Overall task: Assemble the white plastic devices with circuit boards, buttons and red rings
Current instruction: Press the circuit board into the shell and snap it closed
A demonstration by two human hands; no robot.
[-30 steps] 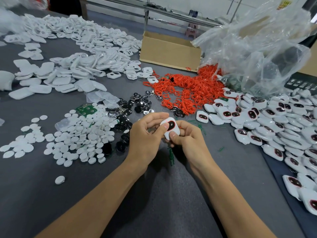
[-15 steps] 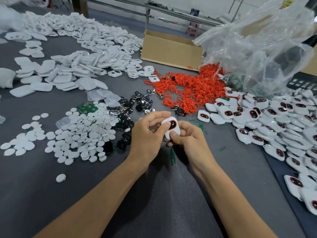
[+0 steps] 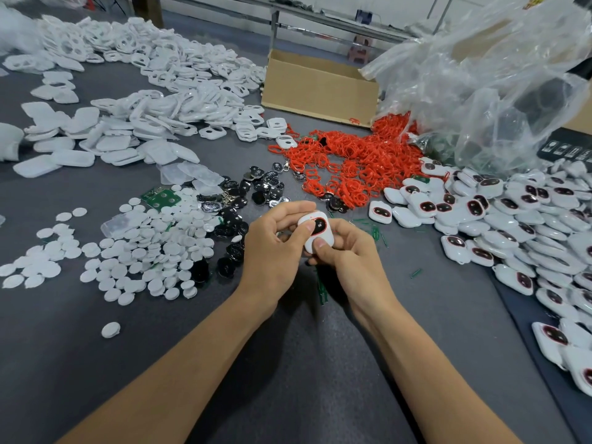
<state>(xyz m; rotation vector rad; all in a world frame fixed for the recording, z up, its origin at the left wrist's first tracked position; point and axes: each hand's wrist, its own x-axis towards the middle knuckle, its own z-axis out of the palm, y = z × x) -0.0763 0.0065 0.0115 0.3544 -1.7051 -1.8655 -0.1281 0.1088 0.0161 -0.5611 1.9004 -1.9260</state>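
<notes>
Head view
Landmark: the cardboard box (image 3: 320,88) stands at the far side of the bench (image 3: 288,363).
Device: you hold one white device (image 3: 317,230) well in front of the box, its dark, red-rimmed face turned up.
Left hand: your left hand (image 3: 275,248) grips the device's left edge, thumb on its face.
Right hand: your right hand (image 3: 349,261) grips its near end, thumb pressing on top.
Red rings: the red rings (image 3: 362,161) are heaped just in front of the box's right corner.
Finished devices: the finished devices (image 3: 512,219) are piled in front of the box, off to its right.
Shells: the white shells (image 3: 160,100) spread out left of the box.
Discs and buttons: the white discs (image 3: 153,251) and black buttons (image 3: 256,190) lie in front of the box, to its left.
Plastic bag: the plastic bag (image 3: 480,84) is bunched against the box's right end.
</notes>
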